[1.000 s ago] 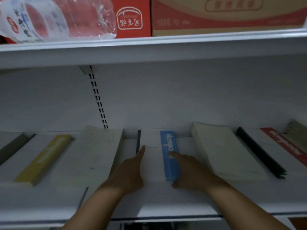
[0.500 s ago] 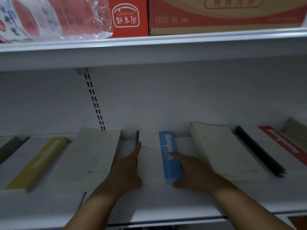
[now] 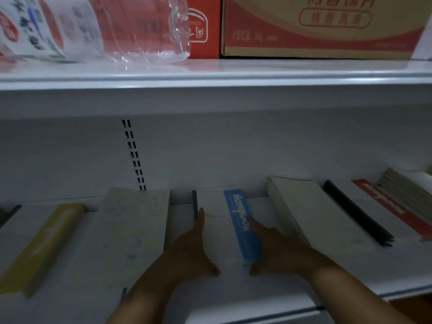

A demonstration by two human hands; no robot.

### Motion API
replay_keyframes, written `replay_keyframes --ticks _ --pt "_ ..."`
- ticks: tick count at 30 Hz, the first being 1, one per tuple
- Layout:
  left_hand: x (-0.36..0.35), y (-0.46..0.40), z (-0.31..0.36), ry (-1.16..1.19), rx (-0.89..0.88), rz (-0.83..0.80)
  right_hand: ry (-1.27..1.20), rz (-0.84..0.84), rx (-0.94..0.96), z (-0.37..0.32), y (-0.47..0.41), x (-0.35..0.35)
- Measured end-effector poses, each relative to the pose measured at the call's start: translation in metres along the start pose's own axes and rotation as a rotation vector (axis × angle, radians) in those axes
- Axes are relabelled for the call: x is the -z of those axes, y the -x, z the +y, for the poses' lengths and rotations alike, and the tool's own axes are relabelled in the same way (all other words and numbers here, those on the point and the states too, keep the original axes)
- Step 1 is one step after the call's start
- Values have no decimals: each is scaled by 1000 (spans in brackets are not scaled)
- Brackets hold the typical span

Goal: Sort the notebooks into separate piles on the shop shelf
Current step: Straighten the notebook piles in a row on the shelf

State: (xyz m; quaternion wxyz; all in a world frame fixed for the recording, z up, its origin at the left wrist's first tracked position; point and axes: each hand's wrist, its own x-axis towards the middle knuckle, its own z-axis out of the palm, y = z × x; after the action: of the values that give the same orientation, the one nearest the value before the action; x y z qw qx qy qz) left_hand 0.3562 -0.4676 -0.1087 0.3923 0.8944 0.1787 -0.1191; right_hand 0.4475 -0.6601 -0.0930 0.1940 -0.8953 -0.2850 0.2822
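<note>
Head view, dim and soft throughout. White shop shelf [image 3: 233, 291] across the whole width, front lip cut off at the bottom edge. Upper shelf [image 3: 210, 76] above, carrying a red-and-tan carton [image 3: 322, 26] cropped at the top, a red box [image 3: 204, 24] half hidden behind a clear plastic bottle pack [image 3: 93, 26], print on all three too blurred to read.

On the shop shelf, notebooks in separate piles. At far left, yellow-spined notebook [image 3: 39, 249] lying flat, a darker one beside it almost out of frame. Next, pale-covered pile [image 3: 126, 235], cover markings hard to make out. In the middle, white notebook with blue band [image 3: 224, 220], dark spine at its left edge, near end covered by both hands. To its right, thick pale pile [image 3: 311, 213]; then white notebook with black spine and red band [image 3: 364, 206], partly overlapped at far right by another stack cut off by the frame.

Left hand [image 3: 189, 251] flat along the left edge of the white notebook with blue band, fingers straight, thumb spread at the near end. Right hand [image 3: 278, 249] flat on the right side over the blue band, fingers straight, thumb spread likewise. Both wide, pressing rather than gripping; undersides of fingers hidden.
</note>
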Motion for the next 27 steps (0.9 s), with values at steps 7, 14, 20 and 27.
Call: replay_keyframes --ticks 7,14,20,27 --pt "3 1 -1 171 -80 138 51 164 36 -19 25 10" --pt "-4 13 58 130 -250 287 -126 411 82 32 64 64" --pt "-60 -4 118 46 -210 -83 -56 249 -31 117 72 99" --pt "-120 -20 172 -308 -47 -58 151 -64 -8 178 60 106"
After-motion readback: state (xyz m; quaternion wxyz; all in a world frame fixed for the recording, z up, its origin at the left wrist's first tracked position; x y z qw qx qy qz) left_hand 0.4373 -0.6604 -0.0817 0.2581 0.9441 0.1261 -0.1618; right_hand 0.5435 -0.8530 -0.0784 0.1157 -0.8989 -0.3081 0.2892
